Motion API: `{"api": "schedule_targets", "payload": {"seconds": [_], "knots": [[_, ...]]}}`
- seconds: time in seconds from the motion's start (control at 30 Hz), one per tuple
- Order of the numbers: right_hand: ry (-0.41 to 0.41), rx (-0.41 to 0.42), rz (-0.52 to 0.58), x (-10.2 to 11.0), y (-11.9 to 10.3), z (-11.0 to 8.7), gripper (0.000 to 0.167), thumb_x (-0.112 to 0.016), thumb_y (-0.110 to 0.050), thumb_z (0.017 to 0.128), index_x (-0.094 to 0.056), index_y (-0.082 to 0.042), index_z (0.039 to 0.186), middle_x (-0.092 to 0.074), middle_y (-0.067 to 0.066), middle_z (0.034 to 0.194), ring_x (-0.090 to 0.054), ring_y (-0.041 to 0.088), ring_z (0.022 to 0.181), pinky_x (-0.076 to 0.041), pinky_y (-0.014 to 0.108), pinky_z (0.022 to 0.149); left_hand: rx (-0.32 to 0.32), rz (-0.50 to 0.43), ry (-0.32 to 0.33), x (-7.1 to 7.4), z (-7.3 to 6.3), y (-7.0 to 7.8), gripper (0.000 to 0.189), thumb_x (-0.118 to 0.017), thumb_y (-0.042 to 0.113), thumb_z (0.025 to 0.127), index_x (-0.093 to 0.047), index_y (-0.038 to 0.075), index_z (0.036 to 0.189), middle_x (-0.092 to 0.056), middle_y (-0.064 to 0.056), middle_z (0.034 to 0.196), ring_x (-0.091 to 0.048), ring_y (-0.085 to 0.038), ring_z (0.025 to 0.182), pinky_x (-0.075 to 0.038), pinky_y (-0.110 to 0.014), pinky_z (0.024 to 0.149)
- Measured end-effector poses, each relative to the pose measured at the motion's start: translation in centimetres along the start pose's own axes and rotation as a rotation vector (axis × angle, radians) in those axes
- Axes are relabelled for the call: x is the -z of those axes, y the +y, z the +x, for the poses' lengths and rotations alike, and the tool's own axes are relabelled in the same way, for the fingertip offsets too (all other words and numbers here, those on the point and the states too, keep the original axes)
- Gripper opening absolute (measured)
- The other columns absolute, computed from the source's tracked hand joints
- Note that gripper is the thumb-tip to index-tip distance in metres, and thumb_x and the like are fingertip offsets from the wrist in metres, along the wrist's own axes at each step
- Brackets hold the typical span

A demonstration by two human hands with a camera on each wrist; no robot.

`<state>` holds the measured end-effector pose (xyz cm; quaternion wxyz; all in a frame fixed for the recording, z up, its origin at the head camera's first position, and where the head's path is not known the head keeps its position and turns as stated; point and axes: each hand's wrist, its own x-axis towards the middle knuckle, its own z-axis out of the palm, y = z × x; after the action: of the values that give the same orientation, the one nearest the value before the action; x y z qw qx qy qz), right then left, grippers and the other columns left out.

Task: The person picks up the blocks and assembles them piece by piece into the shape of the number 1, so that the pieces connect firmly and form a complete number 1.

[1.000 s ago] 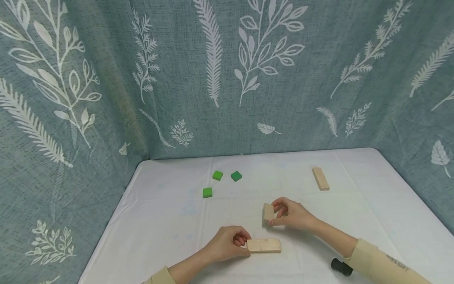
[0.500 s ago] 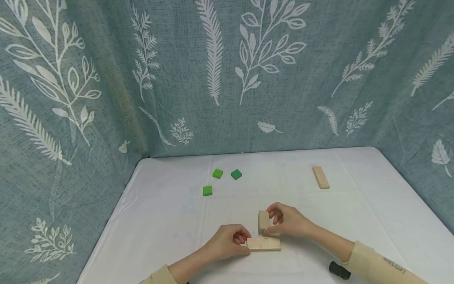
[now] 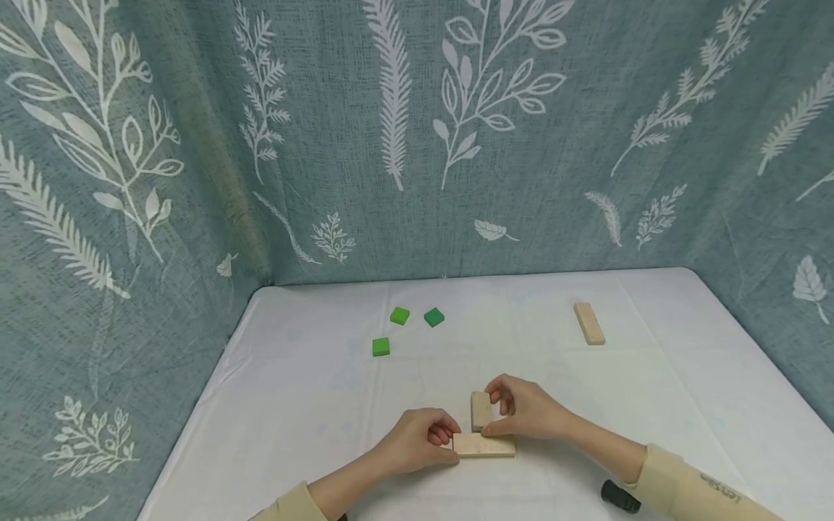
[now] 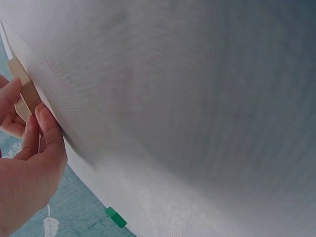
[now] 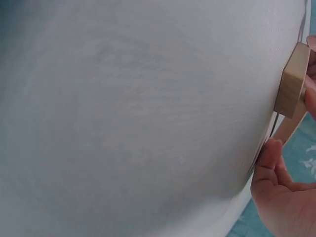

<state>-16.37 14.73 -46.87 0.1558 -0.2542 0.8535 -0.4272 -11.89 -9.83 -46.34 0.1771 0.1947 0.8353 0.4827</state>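
In the head view my left hand (image 3: 420,440) pinches the left end of a pale wooden block (image 3: 485,446), which lies crosswise on the white table. Thumb and fingers sit at that block's near and far corners. A second wooden block (image 3: 481,411) is held by my right hand (image 3: 529,409), thumb at the near end and fingers toward the far end. Its length points away from me, and its near end is right at the far edge of the crosswise block. Both hands are close together; the left wrist view shows the left hand (image 4: 37,173), the right wrist view the right hand (image 5: 286,202).
Two light green blocks (image 3: 400,315) (image 3: 381,346) and a darker green block (image 3: 434,317) lie toward the back. Another wooden block (image 3: 589,323) lies back right. A black cylindrical object (image 3: 620,497) is beside the right sleeve. A leaf-patterned curtain (image 3: 417,145) surrounds the white table (image 3: 300,391).
My right hand has brought its wooden block nearer and slightly left, up to the far edge of the crosswise block. The left hand keeps its grip in place.
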Motion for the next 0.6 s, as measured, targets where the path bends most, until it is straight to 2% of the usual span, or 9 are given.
{"api": "schedule_targets", "payload": {"seconds": [0.2,0.6], "knots": [[0.006,0.034,-0.013,-0.28,0.0,0.04,0.055,-0.086,-0.025,0.073,-0.056,0.0,0.112,-0.056,0.002,0.092,-0.05,0.009,0.075,-0.043,0.022,0.062,0.0,0.01,-0.001,-0.07,0.06,-0.14,0.027,-0.084,0.005,0.073,-0.068,0.004,0.093,-0.059,0.003,0.078,-0.055,-0.006,0.072,-0.047,-0.017,0.066],[0.002,0.046,-0.035,-0.55,0.3,-0.05,0.055,-0.085,-0.026,0.075,-0.056,-0.001,0.114,-0.055,0.0,0.093,-0.049,0.008,0.076,-0.044,0.022,0.063,-0.003,0.009,-0.003,-0.07,-0.08,-0.19,0.027,-0.084,0.006,0.073,-0.068,0.004,0.095,-0.059,0.003,0.079,-0.055,-0.007,0.072,-0.047,-0.018,0.066]]}}
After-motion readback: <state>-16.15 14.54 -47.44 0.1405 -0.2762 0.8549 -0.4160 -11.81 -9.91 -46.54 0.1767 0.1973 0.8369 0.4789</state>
